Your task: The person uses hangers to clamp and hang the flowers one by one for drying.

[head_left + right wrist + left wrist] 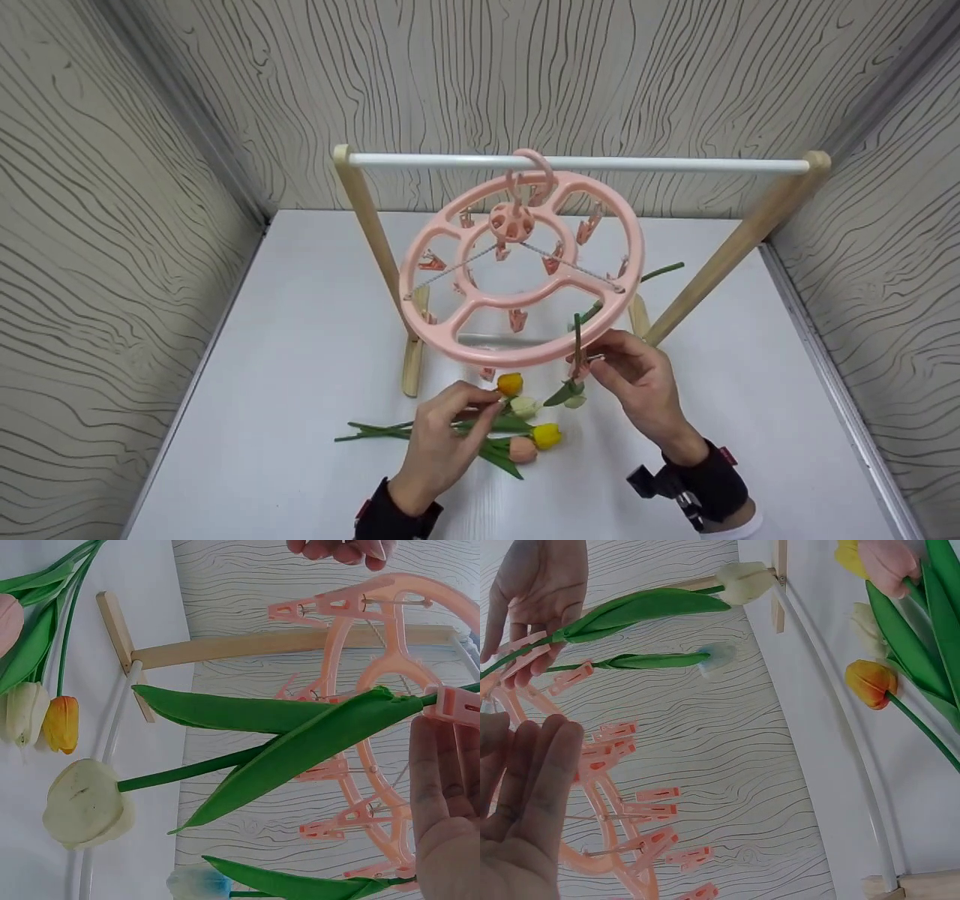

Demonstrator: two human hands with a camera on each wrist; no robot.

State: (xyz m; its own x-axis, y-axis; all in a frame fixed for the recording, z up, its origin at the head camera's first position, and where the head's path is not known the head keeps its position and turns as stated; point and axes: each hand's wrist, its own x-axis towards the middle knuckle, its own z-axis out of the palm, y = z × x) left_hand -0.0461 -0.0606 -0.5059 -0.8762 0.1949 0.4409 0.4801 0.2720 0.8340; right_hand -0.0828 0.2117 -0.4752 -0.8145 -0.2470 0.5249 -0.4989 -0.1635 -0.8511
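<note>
Left grip (442, 435) is released; right grip (649, 382) pinches pink plastic clip (456, 705), whose weak bite could drop white, green-stemmed tulip (86, 802) below.

wavy-lined panels (420, 82) with grey edging (182, 112) stand behind and beside a white table (300, 322).

Recording booth or lab-type setup, by the look of it. Cream wall panels with dark wavy grain lines (450, 75) on three sides, grey metal corner strips (180, 109), plain white tabletop (300, 300) between. Black wrist strap with small device (712, 480) fits too. Household props: pale wooden rack with white bar (731, 257), round pink plastic clip hanger (517, 355).
</note>
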